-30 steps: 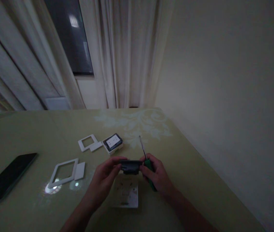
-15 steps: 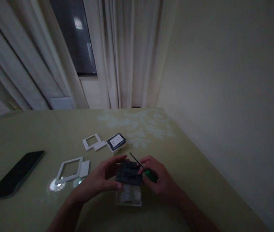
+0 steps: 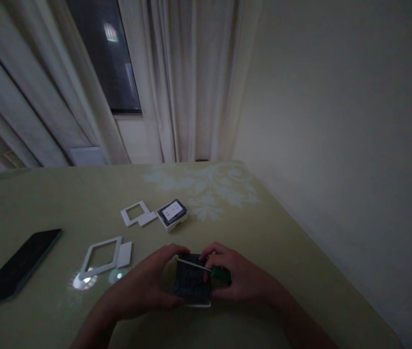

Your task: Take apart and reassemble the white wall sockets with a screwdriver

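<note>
Low in the middle of the head view, a black switch or socket insert [image 3: 191,283] lies over a pale box, whose white edge [image 3: 199,306] shows just below it. My left hand [image 3: 151,283] closes on the insert's left side, thumb at the near corner and fingers at the far one. My right hand [image 3: 233,274] holds a screwdriver [image 3: 221,275] by its green handle, while its fingers also touch the insert's right side. The screwdriver's shaft points left across the insert's far part. Its tip is near my left fingers.
Farther back, a wall socket [image 3: 172,212] sits in a white box, beside a small white frame and cover [image 3: 146,218]. Left of my hands lies a larger white frame [image 3: 100,257] with a flat white piece. A dark flat panel [image 3: 16,269] lies far left; a wall [image 3: 337,145] stands right.
The black insert has come down toward me over the pale box, covering most of it. My right hand has moved slightly nearer, and the screwdriver's shaft has swung from pointing up-left to nearly level.
</note>
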The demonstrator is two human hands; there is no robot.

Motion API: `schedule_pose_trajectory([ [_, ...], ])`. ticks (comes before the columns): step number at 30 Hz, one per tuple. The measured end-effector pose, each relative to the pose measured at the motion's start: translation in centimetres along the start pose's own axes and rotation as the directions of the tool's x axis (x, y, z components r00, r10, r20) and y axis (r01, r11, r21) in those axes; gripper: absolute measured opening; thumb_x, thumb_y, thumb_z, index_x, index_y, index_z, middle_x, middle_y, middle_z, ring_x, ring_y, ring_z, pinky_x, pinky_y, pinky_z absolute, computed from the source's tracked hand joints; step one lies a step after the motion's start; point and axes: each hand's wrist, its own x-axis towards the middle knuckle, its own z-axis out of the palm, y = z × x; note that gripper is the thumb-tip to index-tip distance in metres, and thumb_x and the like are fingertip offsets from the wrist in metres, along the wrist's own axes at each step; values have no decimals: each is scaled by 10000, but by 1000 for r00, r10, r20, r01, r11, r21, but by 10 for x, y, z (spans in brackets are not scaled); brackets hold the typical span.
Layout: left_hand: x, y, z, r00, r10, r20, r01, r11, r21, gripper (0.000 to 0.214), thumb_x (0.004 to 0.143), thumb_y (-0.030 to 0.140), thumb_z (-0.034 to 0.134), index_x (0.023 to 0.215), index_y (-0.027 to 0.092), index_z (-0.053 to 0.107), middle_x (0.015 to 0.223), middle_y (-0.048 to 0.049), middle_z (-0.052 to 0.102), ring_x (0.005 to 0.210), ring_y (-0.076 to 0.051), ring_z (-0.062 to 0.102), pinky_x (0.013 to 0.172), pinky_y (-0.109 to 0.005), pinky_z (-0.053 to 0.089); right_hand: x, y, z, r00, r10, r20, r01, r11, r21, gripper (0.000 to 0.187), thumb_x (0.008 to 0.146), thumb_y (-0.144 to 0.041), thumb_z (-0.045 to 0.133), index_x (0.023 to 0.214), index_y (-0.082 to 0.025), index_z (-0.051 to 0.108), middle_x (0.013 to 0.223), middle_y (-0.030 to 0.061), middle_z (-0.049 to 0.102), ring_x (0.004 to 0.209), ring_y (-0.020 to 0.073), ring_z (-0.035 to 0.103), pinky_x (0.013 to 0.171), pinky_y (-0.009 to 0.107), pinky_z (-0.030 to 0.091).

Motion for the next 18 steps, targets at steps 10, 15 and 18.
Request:
schedule_pose_trajectory([
  [10,4,-10,4,996,-13,85,18,999,-52,900,614,256,974,1425,329,591,1472,-60,662,1354,-366,611,1150,-513,483,1,3,-4,1000,27,6,-27,999,29,471,729,-417,988,1082,-230,737,1321,69,633,1228,266,640,1070,385,490],
  [15,4,-3,8,997,30,71,-30,1000,-7,755,643,276,933,1338,302,642,1360,-51,705,1247,-346,658,1079,-472,528,1,3,-1,997,75,-7,-75,997,-19,740,604,-389,1047,1231,-239,683,1439,91,554,1334,306,583,1136,417,471],
  [18,7,1,14,997,75,16,-76,997,18,672,685,267,883,1310,289,639,1315,-62,705,1182,-324,678,1021,-437,555,1,2,0,995,93,-36,-95,993,-68,663,648,-282,1018,1214,-243,675,1435,88,549,1346,301,577,1144,412,469],
])
